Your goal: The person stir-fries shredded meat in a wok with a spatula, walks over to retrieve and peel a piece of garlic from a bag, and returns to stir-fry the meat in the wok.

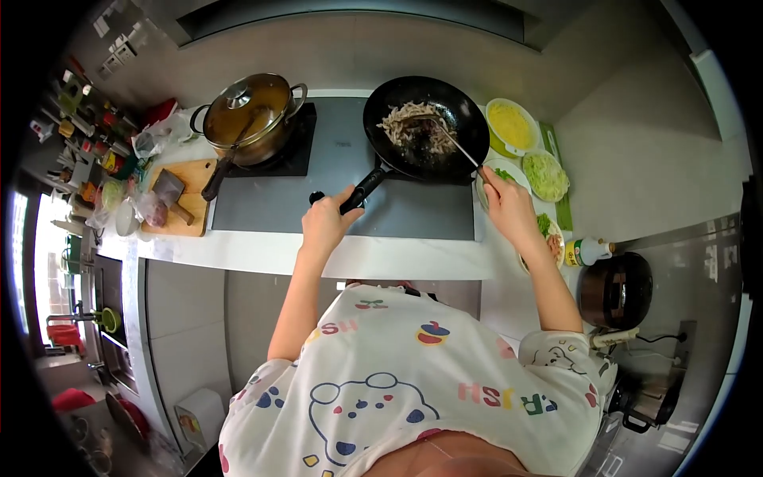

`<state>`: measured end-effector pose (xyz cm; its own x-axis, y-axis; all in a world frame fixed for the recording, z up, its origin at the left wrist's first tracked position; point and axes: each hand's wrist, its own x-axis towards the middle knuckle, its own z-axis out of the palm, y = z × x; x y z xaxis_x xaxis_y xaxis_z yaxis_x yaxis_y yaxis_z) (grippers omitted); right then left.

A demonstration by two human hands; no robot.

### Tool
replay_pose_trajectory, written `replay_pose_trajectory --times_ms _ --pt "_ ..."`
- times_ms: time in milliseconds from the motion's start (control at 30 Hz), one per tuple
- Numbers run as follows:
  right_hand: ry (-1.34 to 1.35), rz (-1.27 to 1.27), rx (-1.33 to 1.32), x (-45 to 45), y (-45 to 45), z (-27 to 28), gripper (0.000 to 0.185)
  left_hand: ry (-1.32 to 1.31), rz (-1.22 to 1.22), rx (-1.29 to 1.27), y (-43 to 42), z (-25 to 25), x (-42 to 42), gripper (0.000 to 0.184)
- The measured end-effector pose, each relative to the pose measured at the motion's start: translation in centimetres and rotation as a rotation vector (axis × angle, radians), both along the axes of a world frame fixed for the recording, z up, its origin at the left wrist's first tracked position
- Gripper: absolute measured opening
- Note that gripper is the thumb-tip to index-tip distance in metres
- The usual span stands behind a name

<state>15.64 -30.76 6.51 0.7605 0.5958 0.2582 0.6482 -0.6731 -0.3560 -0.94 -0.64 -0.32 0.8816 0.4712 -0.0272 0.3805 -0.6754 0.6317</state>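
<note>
A black wok [397, 159] stands on the right side of the cooktop, with pale shredded food [417, 131], perhaps meat strips, inside. My left hand [324, 222] is closed around the end of the wok's black handle [367, 189]. From the right, my right hand [509, 208] grips a long metal spatula [461, 147]. Its head rests among the shreds, partly covered by them. Just beyond my right hand is a plate with chopped greens [502, 172], partly hidden by the hand.
A lidded pot [250, 119] sits on the left burner, a dark-handled utensil [218, 176] beside it. Farther left, a cleaver [168, 188] lies on a wooden board [191, 171]. Bowls of yellow shreds [510, 123] and green shreds [546, 176], a bottle [588, 251] and a dark round appliance [616, 290] line the right.
</note>
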Motion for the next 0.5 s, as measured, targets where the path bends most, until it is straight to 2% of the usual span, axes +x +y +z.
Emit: replay_pose_trajectory --times_ms 300,367,500 --pt "0.017 -0.022 -0.040 1.9 0.6 -3.9 0.037 -0.038 0.005 0.032 -0.1 -0.3 0.0 0.049" --pt "0.028 -0.005 -0.024 1.0 -1.3 -2.3 0.036 -0.051 0.008 0.033 -0.2 -0.2 0.0 0.049" --pt "0.090 -0.028 -0.037 -1.3 -5.1 5.1 0.035 -0.041 0.008 0.021 -0.3 0.2 -0.1 0.048"
